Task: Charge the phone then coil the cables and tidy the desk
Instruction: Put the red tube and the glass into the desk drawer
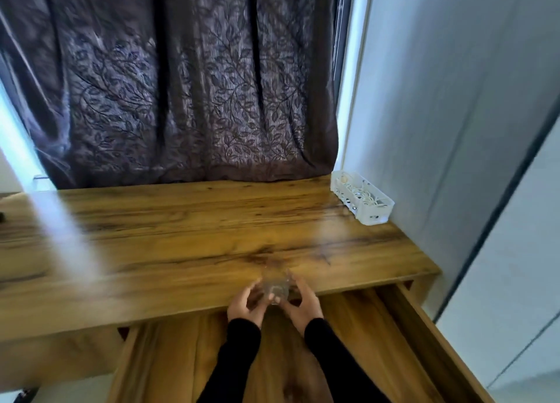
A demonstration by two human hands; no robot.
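Curtain: a dark leaf-patterned curtain (pixel 181 78) hangs behind the wooden counter (pixel 188 236), its hem touching the back edge.
Left hand: the left hand (pixel 244 307), in a black sleeve (pixel 230 363), curls at the counter's front edge, its fingers wrapped around the left side of a small, blurred, clear-looking object (pixel 276 289).
Object: too blurred to identify; it sits between both hands, just at the counter's front lip.
Right hand: the right hand (pixel 304 305) mirrors the left, fingers bent around the object's right side, so both grips are closed on it.
Drawer: an open wooden drawer (pixel 394 336) extends below the hands, under the counter.
Basket: a white slotted basket (pixel 362 198) stands at the counter's far right corner, against the pale wall (pixel 439 99), well apart from the hands.
Cables: pale coiled cables (pixel 360 195) lie inside the basket.
Phone: cannot be made out.
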